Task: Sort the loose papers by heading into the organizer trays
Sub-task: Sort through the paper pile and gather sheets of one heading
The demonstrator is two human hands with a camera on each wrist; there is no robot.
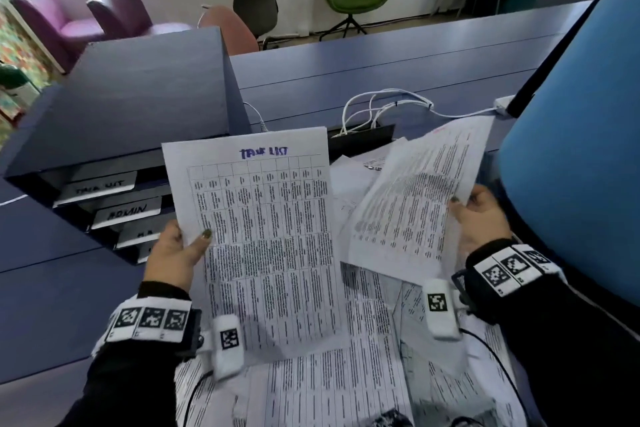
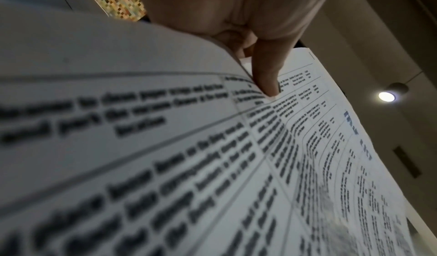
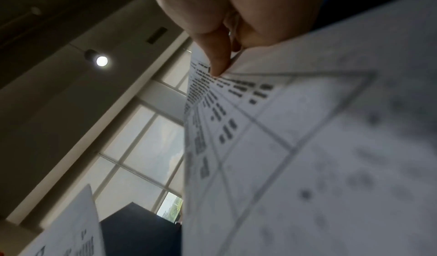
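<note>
My left hand (image 1: 183, 248) pinches the left edge of a printed sheet headed "TASK LIST" (image 1: 263, 236), held upright over the desk; the left wrist view shows the thumb (image 2: 267, 73) pressed on that sheet (image 2: 212, 166). My right hand (image 1: 476, 215) pinches the right edge of a second printed sheet (image 1: 412, 198), lifted and tilted; its heading is reddish and unreadable. In the right wrist view the thumb (image 3: 217, 58) lies on this sheet (image 3: 307, 157). A dark blue organizer (image 1: 138, 107) stands at the left, with labelled trays "TASK LIST" (image 1: 98, 188) and "ADMIN" (image 1: 128, 211), lower labels hidden.
Several loose printed papers (image 1: 363, 374) lie heaped on the blue desk (image 1: 381, 69) below both hands. White cables (image 1: 384, 104) run into a desk slot behind the heap. A blue chair back (image 1: 581, 149) stands close at the right. Armchairs and swivel chairs stand beyond the desk.
</note>
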